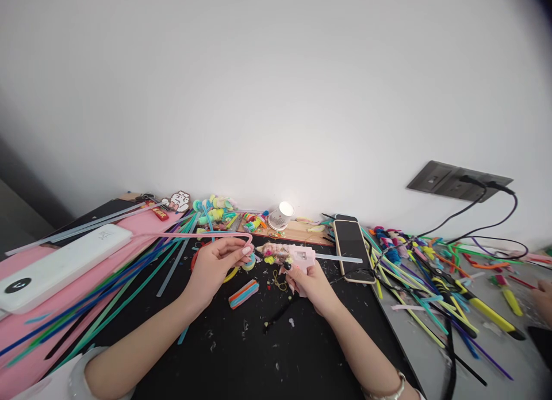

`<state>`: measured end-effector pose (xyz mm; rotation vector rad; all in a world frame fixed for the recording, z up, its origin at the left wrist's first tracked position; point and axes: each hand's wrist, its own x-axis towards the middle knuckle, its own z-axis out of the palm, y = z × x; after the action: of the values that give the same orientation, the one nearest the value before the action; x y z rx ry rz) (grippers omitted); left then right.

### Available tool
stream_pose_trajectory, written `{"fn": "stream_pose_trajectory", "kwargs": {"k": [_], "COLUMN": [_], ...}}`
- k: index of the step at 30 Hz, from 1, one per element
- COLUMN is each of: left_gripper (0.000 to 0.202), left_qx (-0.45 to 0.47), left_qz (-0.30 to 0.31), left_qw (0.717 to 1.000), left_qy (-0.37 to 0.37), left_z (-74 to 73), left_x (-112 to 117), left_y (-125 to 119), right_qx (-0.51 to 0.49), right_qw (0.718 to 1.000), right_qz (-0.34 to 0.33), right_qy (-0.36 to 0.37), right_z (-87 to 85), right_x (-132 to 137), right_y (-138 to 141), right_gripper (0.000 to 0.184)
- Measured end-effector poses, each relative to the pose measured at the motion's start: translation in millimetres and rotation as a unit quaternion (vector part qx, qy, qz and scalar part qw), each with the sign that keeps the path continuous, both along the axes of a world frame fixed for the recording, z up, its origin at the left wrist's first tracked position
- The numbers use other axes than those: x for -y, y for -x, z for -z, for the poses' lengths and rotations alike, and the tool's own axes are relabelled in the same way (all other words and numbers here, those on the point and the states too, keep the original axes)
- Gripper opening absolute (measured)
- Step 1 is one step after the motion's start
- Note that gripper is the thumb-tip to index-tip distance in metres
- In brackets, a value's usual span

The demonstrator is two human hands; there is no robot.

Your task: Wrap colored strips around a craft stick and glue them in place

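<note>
My left hand (pixel 218 262) pinches a pink pipe cleaner (pixel 194 235), which runs off to the left and bends round at the fingertips. In my right hand (pixel 313 282) is a light pink hot glue gun (pixel 302 255), its front crusted with coloured fluff. A clear glue stick (pixel 338 258) sticks out of the gun's back. The nozzle points left, close to the left fingertips; I cannot tell whether it touches the pipe cleaner. Below the hands lies a short bundle of striped pipe cleaner pieces (pixel 244 294) on the black mat (pixel 241 354).
A phone (pixel 353 250) lies right of the glue gun, a lit white cup (pixel 281 216) behind it. Yellow-black pliers (pixel 487 311) and loose pipe cleaners crowd the right. Left is a white device (pixel 64 265). Cables run from a wall socket (pixel 457 181). Another person's hand (pixel 544 299) shows far right.
</note>
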<state>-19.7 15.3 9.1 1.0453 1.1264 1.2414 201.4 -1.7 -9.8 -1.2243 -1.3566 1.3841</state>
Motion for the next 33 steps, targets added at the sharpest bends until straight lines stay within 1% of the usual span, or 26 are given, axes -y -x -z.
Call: {"fn": "stream_pose_trajectory", "kwargs": {"k": [5,14,20,23,25,29,31,33], "left_gripper": [0.034,0.033,0.032,0.032,0.032,0.032,0.032,0.031], "left_qx": [-0.004,0.005,-0.009,-0.026,-0.031,-0.030,-0.033,-0.035], "left_qz": [-0.012,-0.014,-0.019,-0.045,-0.058,-0.058,-0.056,-0.055], "left_qw": [1.000,1.000,1.000,0.998,0.997,0.997,0.997,0.997], "left_qy": [0.003,0.001,-0.008,-0.020,-0.029,-0.039,-0.040,-0.040], "left_z": [-0.8,1.1,2.2,1.4,-0.5,-3.6,-3.3,-2.1], "left_x": [1.3,0.5,0.3,-0.6,-0.8,0.2,0.5,0.5], "left_y": [0.3,0.1,0.1,1.2,1.7,1.4,1.3,1.4], "right_qx": [0.005,0.010,0.032,0.048,0.069,0.132,0.185,0.263], "right_qw": [1.000,1.000,0.999,0.998,0.996,0.986,0.973,0.948], "right_qz": [-0.001,-0.009,-0.026,-0.035,-0.029,0.021,0.045,0.058], "right_qy": [0.005,0.015,0.005,-0.018,-0.042,-0.096,-0.133,-0.170], "right_z": [-1.8,-1.4,-0.2,-0.1,-1.6,-8.1,-11.7,-14.8], "right_x": [0.1,0.5,0.0,0.1,0.6,1.6,2.0,2.7], "right_y": [1.1,1.9,1.0,1.3,1.9,1.8,1.1,0.6], "right_gripper": [0.039,0.036,0.031,0.024,0.019,0.015,0.013,0.010]}}
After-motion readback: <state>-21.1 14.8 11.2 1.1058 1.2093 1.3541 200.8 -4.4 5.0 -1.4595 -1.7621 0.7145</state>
